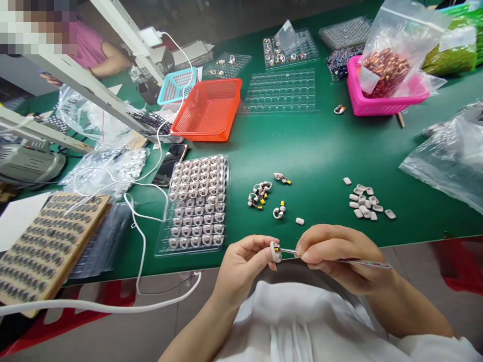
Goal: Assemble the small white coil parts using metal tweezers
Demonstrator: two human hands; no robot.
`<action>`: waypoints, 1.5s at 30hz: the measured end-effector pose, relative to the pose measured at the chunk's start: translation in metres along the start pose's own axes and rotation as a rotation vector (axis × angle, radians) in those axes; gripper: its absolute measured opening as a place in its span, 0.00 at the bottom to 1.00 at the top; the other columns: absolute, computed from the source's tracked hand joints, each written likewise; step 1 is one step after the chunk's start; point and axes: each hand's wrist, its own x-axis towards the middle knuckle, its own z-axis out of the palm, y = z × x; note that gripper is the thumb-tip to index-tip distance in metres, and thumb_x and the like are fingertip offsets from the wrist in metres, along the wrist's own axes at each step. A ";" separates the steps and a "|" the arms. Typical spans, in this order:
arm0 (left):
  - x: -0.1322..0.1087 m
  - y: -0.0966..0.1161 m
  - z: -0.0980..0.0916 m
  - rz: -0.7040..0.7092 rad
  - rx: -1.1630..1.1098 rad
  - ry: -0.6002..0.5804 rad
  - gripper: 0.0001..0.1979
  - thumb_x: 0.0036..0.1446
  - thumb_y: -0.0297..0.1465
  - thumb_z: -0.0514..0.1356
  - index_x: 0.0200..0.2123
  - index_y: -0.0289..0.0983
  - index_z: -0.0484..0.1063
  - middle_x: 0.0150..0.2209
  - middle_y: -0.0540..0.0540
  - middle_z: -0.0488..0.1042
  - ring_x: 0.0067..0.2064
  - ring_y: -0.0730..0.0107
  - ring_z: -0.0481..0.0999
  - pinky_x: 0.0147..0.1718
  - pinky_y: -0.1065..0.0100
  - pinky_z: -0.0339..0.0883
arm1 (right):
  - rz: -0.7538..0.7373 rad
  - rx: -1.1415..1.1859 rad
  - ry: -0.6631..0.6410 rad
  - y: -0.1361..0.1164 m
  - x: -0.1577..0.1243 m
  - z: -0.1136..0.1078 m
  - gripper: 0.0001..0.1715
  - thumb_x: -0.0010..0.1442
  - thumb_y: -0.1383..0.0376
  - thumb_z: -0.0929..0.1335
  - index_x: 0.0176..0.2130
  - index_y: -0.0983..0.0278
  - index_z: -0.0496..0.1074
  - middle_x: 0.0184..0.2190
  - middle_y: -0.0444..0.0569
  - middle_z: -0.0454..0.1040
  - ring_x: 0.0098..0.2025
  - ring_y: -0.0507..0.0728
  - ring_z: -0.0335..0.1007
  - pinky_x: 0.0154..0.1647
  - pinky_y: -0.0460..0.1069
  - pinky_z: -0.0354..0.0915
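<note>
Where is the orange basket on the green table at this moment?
In the head view, the orange basket sits on the far left part of the green table, just right of the blue basket and beyond the filled clear tray.

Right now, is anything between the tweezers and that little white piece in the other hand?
Nothing visible: the tweezers in the right hand already reach the small white part pinched by the left hand, tips at its yellow tab.

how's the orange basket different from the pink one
The orange basket looks empty; the pink basket holds a clear bag of copper-coloured parts. The orange basket sits left of centre beside a blue basket, the pink basket far right. Both are plastic mesh baskets on the green table.
</note>
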 end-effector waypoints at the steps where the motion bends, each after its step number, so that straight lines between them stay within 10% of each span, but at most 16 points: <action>1: 0.000 -0.001 0.000 0.006 0.005 0.001 0.06 0.53 0.32 0.71 0.35 0.37 0.83 0.27 0.48 0.80 0.27 0.76 0.76 0.30 0.76 0.68 | -0.003 -0.002 0.006 0.000 0.000 0.001 0.14 0.68 0.75 0.64 0.50 0.67 0.73 0.39 0.56 0.75 0.38 0.55 0.73 0.36 0.48 0.71; 12: 0.001 -0.010 0.001 0.058 0.012 0.055 0.04 0.56 0.30 0.70 0.35 0.36 0.83 0.28 0.49 0.79 0.28 0.76 0.74 0.32 0.75 0.68 | -0.074 -0.157 -0.098 -0.004 0.001 0.003 0.13 0.67 0.76 0.63 0.49 0.68 0.71 0.39 0.57 0.75 0.38 0.55 0.71 0.37 0.48 0.70; 26: 0.001 0.003 0.009 0.037 -0.042 0.104 0.10 0.47 0.34 0.73 0.32 0.35 0.83 0.24 0.48 0.77 0.25 0.73 0.73 0.28 0.72 0.69 | 0.133 0.253 0.336 0.016 -0.011 0.020 0.13 0.67 0.74 0.67 0.49 0.63 0.75 0.37 0.53 0.77 0.39 0.58 0.76 0.36 0.52 0.76; 45: 0.003 0.007 0.008 -0.036 -0.054 0.085 0.11 0.42 0.33 0.75 0.29 0.33 0.83 0.22 0.48 0.77 0.22 0.74 0.72 0.24 0.73 0.68 | 0.199 0.465 0.302 0.027 -0.001 0.018 0.09 0.67 0.73 0.67 0.45 0.65 0.76 0.36 0.51 0.75 0.36 0.55 0.76 0.36 0.51 0.77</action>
